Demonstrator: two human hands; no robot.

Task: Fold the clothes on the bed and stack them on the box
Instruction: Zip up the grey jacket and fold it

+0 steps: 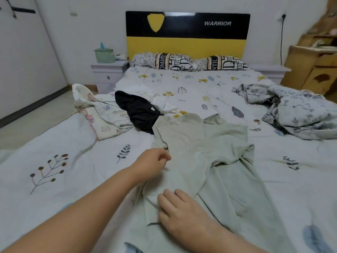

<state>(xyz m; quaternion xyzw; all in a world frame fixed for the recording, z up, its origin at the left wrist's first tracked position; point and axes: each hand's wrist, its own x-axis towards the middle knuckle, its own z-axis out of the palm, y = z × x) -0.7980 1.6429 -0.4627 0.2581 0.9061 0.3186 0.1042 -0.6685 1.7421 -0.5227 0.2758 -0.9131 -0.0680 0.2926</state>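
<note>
Pale green cotton garment (209, 152) is lying spread and partly creased on the leaf-printed white bedsheet (73, 161) (its collar end pointing toward the headboard). Left hand (153, 161) is curling its fingers loosely at the garment's left edge; whether it is pinching cloth I cannot tell. Right hand (180, 210) is resting flat, fingers open, on the near hem. Black crumpled garment (138, 110) is lying just beyond, touching the green one.
</note>
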